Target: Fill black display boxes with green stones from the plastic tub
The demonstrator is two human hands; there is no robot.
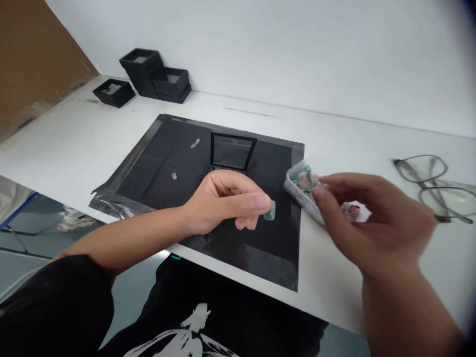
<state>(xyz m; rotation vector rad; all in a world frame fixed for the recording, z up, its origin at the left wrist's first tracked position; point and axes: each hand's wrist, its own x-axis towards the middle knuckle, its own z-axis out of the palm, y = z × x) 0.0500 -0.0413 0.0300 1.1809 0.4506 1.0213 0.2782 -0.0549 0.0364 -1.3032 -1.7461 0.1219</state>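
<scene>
My left hand point(226, 201) hovers over a black mat point(163, 173) and pinches a small pale green stone point(270, 210) between thumb and fingers. My right hand point(366, 218) reaches into a clear plastic tray point(293, 186) of green and pink stones at the mat's right edge, its fingers curled together over the stones; whether they hold one is hidden. An open black display box point(232, 151) with a clear lid stands on the mat behind my left hand. Two small pale stones point(195, 144) point(173, 175) lie loose on the mat.
Several black boxes point(156, 74) are stacked at the back left near the wall, one low box point(113, 91) beside them. A pair of glasses point(427, 181) lies on the white table to the right. Brown cardboard point(33, 59) leans at the far left.
</scene>
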